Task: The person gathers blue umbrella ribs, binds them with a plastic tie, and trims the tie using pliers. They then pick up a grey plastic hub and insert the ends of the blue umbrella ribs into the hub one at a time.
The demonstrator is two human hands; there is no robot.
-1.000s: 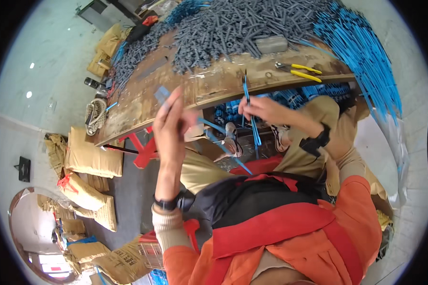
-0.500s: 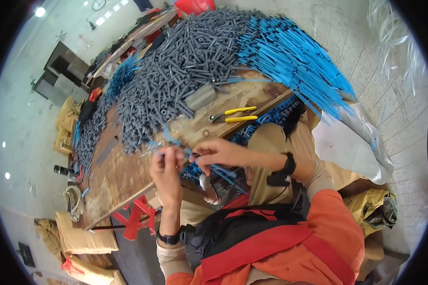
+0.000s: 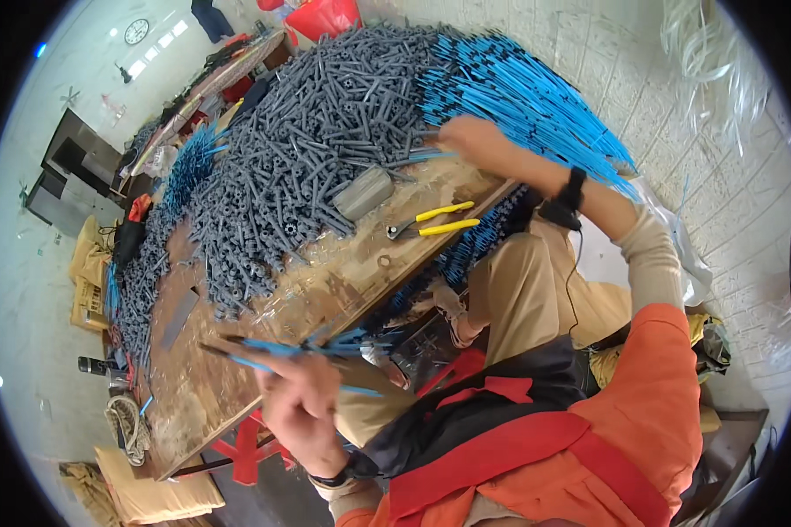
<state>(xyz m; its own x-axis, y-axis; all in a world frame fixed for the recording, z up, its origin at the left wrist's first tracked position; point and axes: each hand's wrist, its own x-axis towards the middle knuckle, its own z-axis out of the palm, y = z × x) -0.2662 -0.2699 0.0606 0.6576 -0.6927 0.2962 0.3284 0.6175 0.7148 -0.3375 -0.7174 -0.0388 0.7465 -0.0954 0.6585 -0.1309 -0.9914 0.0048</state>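
My left hand [image 3: 301, 400], low in front of the table's near edge, is closed on several thin blue sticks with dark ends [image 3: 257, 344]. They poke out on both sides of the fingers, partly blurred. My right arm reaches far forward, and my right hand [image 3: 482, 145] is at the near edge of a big heap of blue sticks [image 3: 536, 101] with dark ends. Its fingers are turned away and hidden. A loose blue stick lies beside that hand. Left of it rises a large mound of short grey plastic tubes [image 3: 325, 114].
Yellow-handled pliers [image 3: 435, 220] and a grey block [image 3: 363, 194] lie on the wooden table [image 3: 325, 290]. A flat grey strip [image 3: 181, 316] lies further left. Coiled rope [image 3: 129, 426] sits at the left corner. Another person's leg and foot [image 3: 453, 307] show under the table.
My hands were together over the table's near edge. The right has moved forward to the blue heap; the left has come lower, toward me, with the sticks now plainly showing.
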